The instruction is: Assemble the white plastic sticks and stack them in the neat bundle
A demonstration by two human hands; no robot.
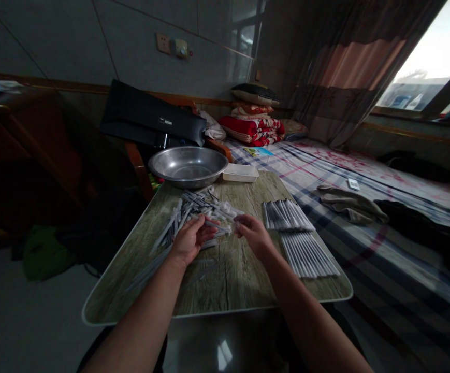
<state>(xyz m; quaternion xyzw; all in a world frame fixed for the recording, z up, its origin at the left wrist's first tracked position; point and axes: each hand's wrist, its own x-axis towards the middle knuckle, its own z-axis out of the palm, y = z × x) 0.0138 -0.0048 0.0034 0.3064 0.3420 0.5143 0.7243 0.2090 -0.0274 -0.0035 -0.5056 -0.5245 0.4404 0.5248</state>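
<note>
My left hand (192,239) is closed around a slim, pale, pen-like stick (221,228) over the middle of the table. The fingers of my right hand (251,231) are pinched together by the stick's right end; what lies between them is too small to make out. Just beyond my hands lies a loose pile of similar sticks (188,207), some white and some with dark lengths. More thin, clear-looking pieces (147,272) are on the table left of my left forearm. To the right, sticks are laid side by side in an upper row (287,215) and a lower row (309,255).
On the wood-patterned table (244,285), a metal basin (188,168) stands at the far edge beside a shallow white tray (241,173). A bed with a checked sheet (298,166) adjoins the right side. Behind the basin is a black case (150,116).
</note>
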